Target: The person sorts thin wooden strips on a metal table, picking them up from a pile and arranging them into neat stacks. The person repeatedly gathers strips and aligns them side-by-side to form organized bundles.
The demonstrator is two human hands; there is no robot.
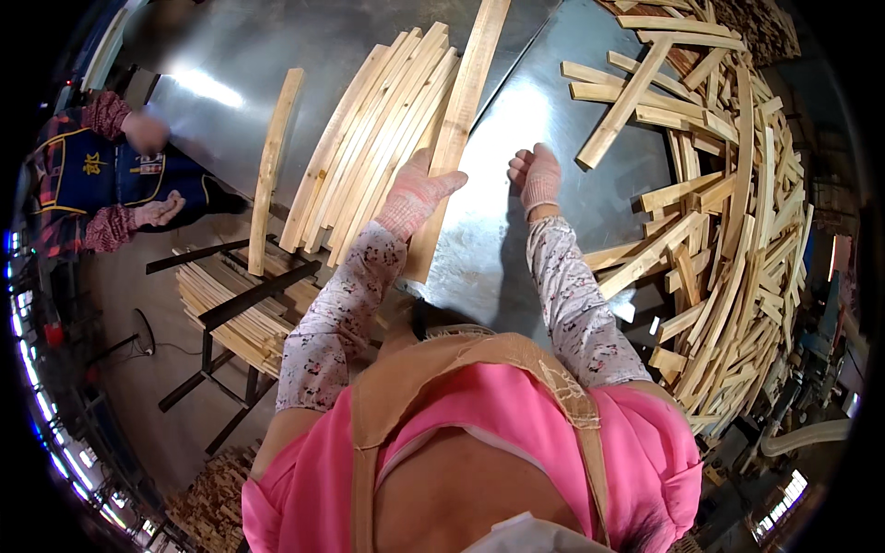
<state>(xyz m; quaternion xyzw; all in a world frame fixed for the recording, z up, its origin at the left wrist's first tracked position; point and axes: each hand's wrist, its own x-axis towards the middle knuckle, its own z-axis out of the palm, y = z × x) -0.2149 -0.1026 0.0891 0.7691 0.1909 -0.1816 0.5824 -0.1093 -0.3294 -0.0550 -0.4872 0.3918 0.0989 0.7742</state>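
Pale wood plank (pixel 461 115): long, straight-edged, with visible grain; it lies aslant on the metal table (pixel 530 101), its near end at the table's edge, beside the slat bundle.
Left hand (pixel 419 195): in a pink-and-white knitted glove; grips the plank near its lower part, thumb across the upper face, fingers at the left edge.
Right hand (pixel 536 177): similarly gloved; fingers curled into a narrow, loose fist above the bare sheet, apart from the plank and the heap.
Metal table: smooth, grey and reflective, with bright glare patches and a dark seam running beside the plank.
Slat bundle (pixel 373 138): slender, slightly curved pieces side by side, their ends uneven, some with small brown knots.
Single slat (pixel 277 157): gently bowed, set apart to the left of the bundle.
Black metal frame (pixel 253 300): open bars, serving as a holder; it contains stacked slats (pixel 198 290), thin and curved, in layers.
Slat heap (pixel 728 230): tangled, pieces crossing at many angles, at the right side.
Sleeves (pixel 364 267): pale cloth with a dark floral print.
Apron (pixel 406 369): tan cloth over a pink shirt (pixel 304 470).
Co-worker (pixel 92 175): at the far left, in a blue apron with yellow trim, one hand blurred.
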